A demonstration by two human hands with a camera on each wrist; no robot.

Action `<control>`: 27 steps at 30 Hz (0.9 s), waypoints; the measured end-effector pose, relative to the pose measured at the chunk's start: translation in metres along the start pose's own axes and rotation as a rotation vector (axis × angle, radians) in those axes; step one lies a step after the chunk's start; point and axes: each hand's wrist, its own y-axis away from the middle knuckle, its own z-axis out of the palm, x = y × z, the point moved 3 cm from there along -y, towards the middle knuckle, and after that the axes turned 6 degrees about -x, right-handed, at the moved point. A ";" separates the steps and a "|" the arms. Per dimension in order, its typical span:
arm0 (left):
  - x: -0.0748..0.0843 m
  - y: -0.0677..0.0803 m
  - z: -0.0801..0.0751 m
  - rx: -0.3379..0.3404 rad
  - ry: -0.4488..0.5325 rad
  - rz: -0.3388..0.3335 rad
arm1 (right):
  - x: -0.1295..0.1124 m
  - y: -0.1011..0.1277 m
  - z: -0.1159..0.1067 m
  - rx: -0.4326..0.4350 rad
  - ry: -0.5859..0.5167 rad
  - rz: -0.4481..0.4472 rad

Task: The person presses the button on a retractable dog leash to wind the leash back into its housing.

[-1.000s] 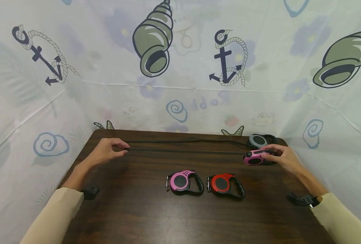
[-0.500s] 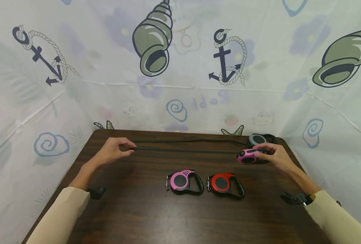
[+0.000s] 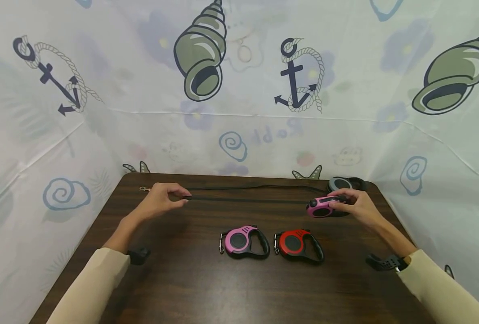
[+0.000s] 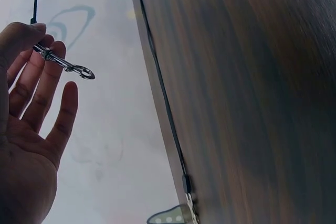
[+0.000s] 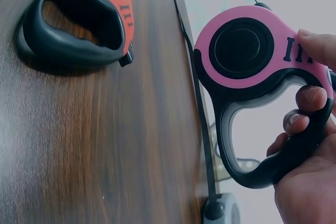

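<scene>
Pink leash (image 3: 322,207) gripped by right hand (image 3: 354,208), left hand (image 3: 160,203) pinching its cord (image 3: 247,199); dark wood table (image 3: 207,283), seashell-anchor sheet (image 3: 239,90), no legible writing.

Dark wooden table (image 3: 207,288), pink leash (image 3: 244,241), red leash (image 3: 298,245), grey leash (image 3: 342,183)

Pink-and-black leash reel (image 3: 321,208) in right hand (image 3: 356,206); nearer ones pink (image 3: 244,241) and red (image 3: 297,243); dark wood-grain table (image 3: 207,288)

Pink leash reel (image 3: 322,207) lifted, far right; black cord (image 3: 247,199) stretched left.
</scene>
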 end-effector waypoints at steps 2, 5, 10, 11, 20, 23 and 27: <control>0.002 -0.003 0.002 -0.003 0.001 0.005 | -0.002 0.000 0.003 -0.006 -0.004 0.000; 0.005 -0.006 0.005 -0.002 0.009 0.021 | -0.003 -0.001 0.006 -0.010 -0.011 -0.009; 0.011 -0.009 0.008 -0.008 0.012 0.034 | -0.004 -0.002 0.013 -0.021 0.003 -0.045; 0.012 -0.009 0.009 -0.010 0.011 0.036 | -0.003 -0.003 0.014 -0.022 0.006 -0.048; 0.016 -0.012 0.020 -0.020 0.063 0.013 | -0.007 -0.007 0.023 -0.025 -0.001 -0.062; 0.017 -0.013 0.024 -0.016 0.062 0.006 | -0.009 -0.009 0.027 -0.034 -0.003 -0.073; 0.020 -0.017 0.029 -0.012 0.059 0.017 | -0.012 -0.010 0.031 -0.047 -0.007 -0.093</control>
